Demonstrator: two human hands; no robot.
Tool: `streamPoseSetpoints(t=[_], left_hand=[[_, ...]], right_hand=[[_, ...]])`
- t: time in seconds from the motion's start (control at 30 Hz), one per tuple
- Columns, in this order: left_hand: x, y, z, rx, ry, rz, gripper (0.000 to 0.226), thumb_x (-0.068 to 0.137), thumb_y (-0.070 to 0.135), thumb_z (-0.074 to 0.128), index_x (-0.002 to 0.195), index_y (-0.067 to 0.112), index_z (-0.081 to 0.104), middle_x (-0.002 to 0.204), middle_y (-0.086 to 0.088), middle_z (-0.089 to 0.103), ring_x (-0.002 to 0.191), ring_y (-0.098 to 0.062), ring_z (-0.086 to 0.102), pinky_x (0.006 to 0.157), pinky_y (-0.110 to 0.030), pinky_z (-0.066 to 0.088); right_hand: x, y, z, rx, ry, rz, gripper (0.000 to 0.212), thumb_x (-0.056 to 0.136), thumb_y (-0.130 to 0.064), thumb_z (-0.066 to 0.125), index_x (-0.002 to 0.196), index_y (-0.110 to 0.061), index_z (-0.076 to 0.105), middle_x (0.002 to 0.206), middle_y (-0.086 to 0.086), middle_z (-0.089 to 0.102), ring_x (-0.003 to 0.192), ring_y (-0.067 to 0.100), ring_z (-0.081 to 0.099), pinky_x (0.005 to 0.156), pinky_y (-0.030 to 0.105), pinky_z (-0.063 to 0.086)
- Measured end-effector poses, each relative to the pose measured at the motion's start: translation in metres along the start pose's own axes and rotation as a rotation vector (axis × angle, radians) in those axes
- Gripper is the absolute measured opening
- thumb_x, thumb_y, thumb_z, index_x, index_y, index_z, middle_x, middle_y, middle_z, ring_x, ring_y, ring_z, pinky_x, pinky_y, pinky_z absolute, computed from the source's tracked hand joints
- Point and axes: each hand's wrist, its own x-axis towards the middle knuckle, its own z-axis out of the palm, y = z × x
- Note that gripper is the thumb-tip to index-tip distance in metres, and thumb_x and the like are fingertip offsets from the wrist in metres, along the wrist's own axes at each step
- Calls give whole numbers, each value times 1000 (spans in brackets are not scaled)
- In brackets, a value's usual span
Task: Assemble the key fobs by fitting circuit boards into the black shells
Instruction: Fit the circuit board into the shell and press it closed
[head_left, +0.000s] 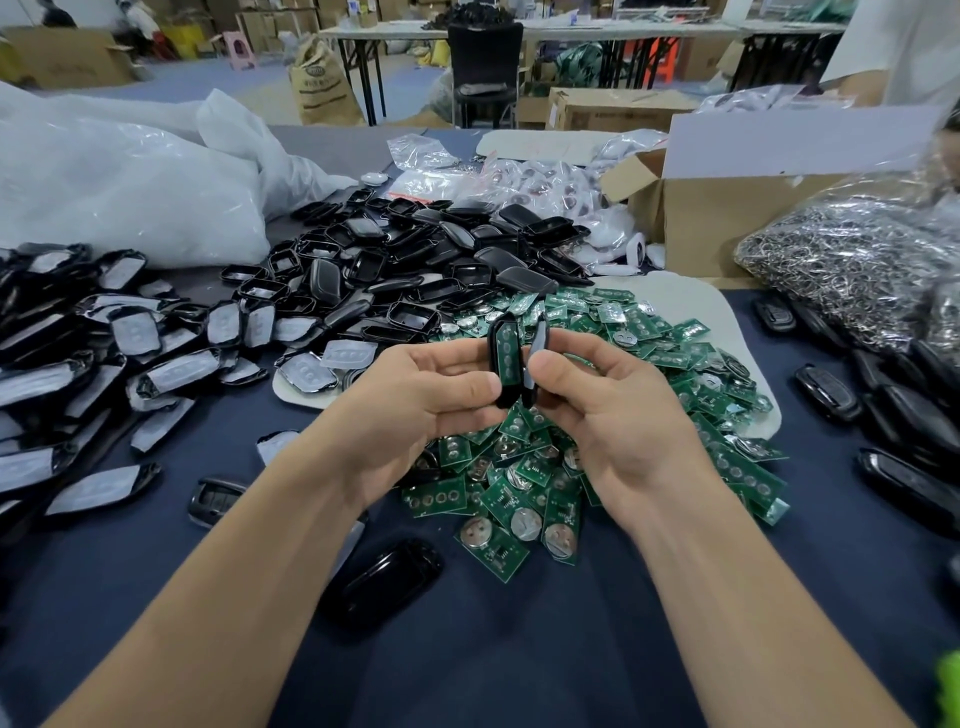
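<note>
Head view over a work table covered in dark blue cloth (571, 649). At far left lies a heap of black shell halves fitted with pale button pads (104, 358), and behind it a white plastic bag (130, 182). Next comes a pile of empty black shells (415, 249). At centre, raised above the table, the left hand (421, 400) pinches a black shell (500, 384) with a green circuit board (505, 353) seated in it. Just beside it, the right hand (623, 421) pinches a matching cover half (539, 332), with the two pieces almost touching. Beneath the hands is a mound of loose circuit boards (675, 364). To the right are a cardboard box (727, 218) and a bag of metal key rings (857, 260). The shells look light, stiff and glossy, so probably slippery, and are best held by their long edges. The boards look thin and probably fragile. No writing can be read.
</note>
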Motion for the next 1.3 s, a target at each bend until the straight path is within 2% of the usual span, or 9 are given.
streamPoseSetpoints(t=[0.13,0.2,0.4,0.53,0.8,1.0,1.1,1.23,1.3], left_hand=[[-1,-2,5,18,38,32,46,76,12,76,122,12,75,115,-7,79,104,-15,76,77,-22,61],[-1,-4,8,52,65,59,49,75,13,78,124,10,74,113,-7,80,102,-15,77,76,-21,59],[-2,-6,14,137,133,112,43,84,0,79,126,6,73,110,-7,80,101,-20,78,76,-23,61],[-3,-7,17,142,193,151,39,81,1,83,118,11,77,104,-6,81,97,-21,79,76,-24,62],[-3,-11,24,222,224,138,39,84,-4,80,114,20,79,101,1,82,96,-12,78,80,-19,58],[-2,-8,21,235,200,89,38,81,-4,82,112,18,79,101,-1,82,99,-15,78,89,-24,56],[-4,-7,21,288,199,100,39,79,-4,83,110,19,80,98,1,82,97,-13,78,84,-18,57],[-4,-7,23,361,223,116,43,77,-4,84,110,24,80,97,4,82,96,-11,78,89,-24,58],[-5,-7,25,393,233,128,45,76,-6,82,109,24,81,96,4,82,95,-10,78,85,-22,59]], right_hand=[[-2,1,2,-78,22,-62,25,80,-2,83,99,-18,77,97,5,81,93,20,77,90,36,57],[-4,2,3,-123,29,-103,26,78,-3,86,97,-19,77,95,3,81,92,17,78,87,33,55],[-2,6,4,-208,63,-169,27,75,-3,88,94,-19,79,91,-1,81,90,14,78,86,30,55],[-2,8,4,-203,73,-179,22,75,-6,89,91,-19,80,90,0,81,89,15,78,85,32,57],[1,10,3,-292,119,-206,27,69,-8,94,88,-22,80,88,-3,81,87,14,79,87,38,59],[2,10,1,-273,118,-223,31,65,-5,95,87,-23,81,85,-5,81,83,12,78,76,27,58],[1,10,1,-308,109,-243,33,65,-2,94,87,-23,82,85,-5,81,83,13,78,78,32,60],[1,9,0,-378,94,-266,35,64,-1,93,86,-26,83,84,-6,81,84,11,78,81,35,62],[1,10,0,-421,102,-280,35,63,-3,93,86,-28,83,83,-8,80,84,10,78,81,36,62]])
